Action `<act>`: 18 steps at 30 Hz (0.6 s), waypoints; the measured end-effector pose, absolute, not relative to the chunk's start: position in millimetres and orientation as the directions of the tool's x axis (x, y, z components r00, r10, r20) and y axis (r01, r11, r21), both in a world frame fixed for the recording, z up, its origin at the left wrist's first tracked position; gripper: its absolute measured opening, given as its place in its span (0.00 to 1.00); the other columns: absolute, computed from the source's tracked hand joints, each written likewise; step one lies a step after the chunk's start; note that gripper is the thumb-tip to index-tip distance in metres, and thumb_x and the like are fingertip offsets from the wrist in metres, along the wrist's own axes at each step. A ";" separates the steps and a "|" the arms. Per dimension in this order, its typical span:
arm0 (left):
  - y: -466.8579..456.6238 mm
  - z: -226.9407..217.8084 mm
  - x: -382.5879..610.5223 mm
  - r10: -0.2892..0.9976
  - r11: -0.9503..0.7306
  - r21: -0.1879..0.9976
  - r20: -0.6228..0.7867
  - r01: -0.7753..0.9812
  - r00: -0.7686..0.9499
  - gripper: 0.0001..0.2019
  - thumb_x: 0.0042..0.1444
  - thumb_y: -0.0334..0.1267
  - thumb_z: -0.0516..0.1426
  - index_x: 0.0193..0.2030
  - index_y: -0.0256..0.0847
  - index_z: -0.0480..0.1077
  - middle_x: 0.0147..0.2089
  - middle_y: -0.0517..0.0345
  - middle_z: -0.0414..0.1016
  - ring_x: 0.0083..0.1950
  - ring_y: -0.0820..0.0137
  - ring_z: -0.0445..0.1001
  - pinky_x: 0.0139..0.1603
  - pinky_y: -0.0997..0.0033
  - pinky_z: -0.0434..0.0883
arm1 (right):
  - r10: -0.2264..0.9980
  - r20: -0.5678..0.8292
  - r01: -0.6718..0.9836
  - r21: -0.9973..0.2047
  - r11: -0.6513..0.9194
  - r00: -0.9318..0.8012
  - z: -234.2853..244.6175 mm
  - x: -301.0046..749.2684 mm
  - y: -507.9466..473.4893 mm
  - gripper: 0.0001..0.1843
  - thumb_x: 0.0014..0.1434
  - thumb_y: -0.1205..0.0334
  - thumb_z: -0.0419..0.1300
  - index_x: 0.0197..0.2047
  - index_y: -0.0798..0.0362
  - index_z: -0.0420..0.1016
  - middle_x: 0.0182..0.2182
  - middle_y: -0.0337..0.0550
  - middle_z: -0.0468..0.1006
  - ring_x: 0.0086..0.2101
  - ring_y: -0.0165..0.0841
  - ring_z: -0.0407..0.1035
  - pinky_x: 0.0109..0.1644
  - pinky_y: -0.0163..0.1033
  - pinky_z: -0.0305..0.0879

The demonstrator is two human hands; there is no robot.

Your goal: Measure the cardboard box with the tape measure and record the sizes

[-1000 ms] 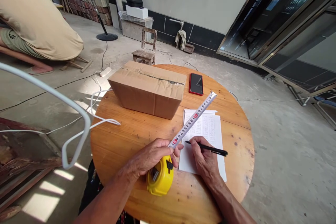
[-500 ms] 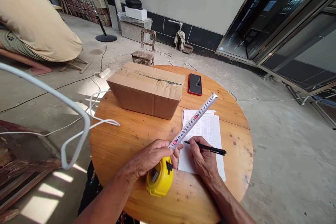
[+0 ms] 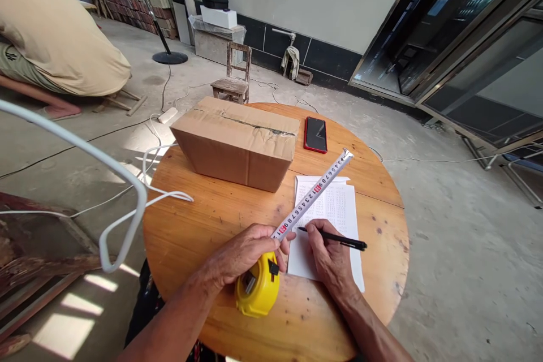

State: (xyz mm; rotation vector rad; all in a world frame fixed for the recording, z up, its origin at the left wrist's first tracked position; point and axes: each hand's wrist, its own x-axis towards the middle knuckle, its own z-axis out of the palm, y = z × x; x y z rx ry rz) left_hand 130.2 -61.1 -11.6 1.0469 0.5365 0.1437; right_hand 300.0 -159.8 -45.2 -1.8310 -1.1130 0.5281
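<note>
My left hand [image 3: 250, 251] is closed around a yellow tape measure [image 3: 258, 288], gripping it near the mouth. Its pulled-out white blade slants up and right, crossing over part of the paper [image 3: 333, 203], which carries rows of small handwriting in its upper half. A black pen [image 3: 339, 237] is pinched in my right hand [image 3: 328, 251], its tip near the left side of the sheet beside the blade. That hand rests on the lower part of the paper. Beyond the blade lies a cardboard box [image 3: 237, 150] with tape along its top seam.
The round wooden table [image 3: 203, 226] also bears a red-edged phone [image 3: 315, 134]. A white bent tube [image 3: 127, 175] and white cable [image 3: 169, 197] are at the left. Behind stand a small wooden chair [image 3: 233, 86] and a fan-like stand [image 3: 169, 57]. Another person [image 3: 63, 39] bends at far left.
The view has shifted very slightly. Both hands, the tape measure and the pen stay practically where they were.
</note>
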 end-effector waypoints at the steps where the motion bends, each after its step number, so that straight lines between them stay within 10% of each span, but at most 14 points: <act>1: -61.0 -11.2 130.3 0.361 0.502 0.854 -0.351 0.138 0.864 0.08 0.55 0.37 0.52 0.33 0.39 0.71 0.26 0.52 0.79 0.61 0.61 0.63 0.49 0.66 0.64 | 0.859 0.088 0.473 -0.860 -0.191 0.505 -45.0 299.9 -159.9 0.12 0.62 0.55 0.52 0.31 0.52 0.69 0.18 0.34 0.64 0.19 0.27 0.56 0.23 0.32 0.54; 18: -60.4 -9.4 130.8 0.364 0.498 0.854 -0.360 0.147 0.859 0.09 0.54 0.39 0.53 0.33 0.38 0.72 0.25 0.51 0.78 0.61 0.58 0.64 0.47 0.64 0.65 | 0.860 0.110 0.501 -0.846 -0.182 0.499 -44.8 300.2 -158.9 0.12 0.62 0.56 0.52 0.31 0.53 0.69 0.18 0.34 0.64 0.19 0.27 0.56 0.22 0.33 0.54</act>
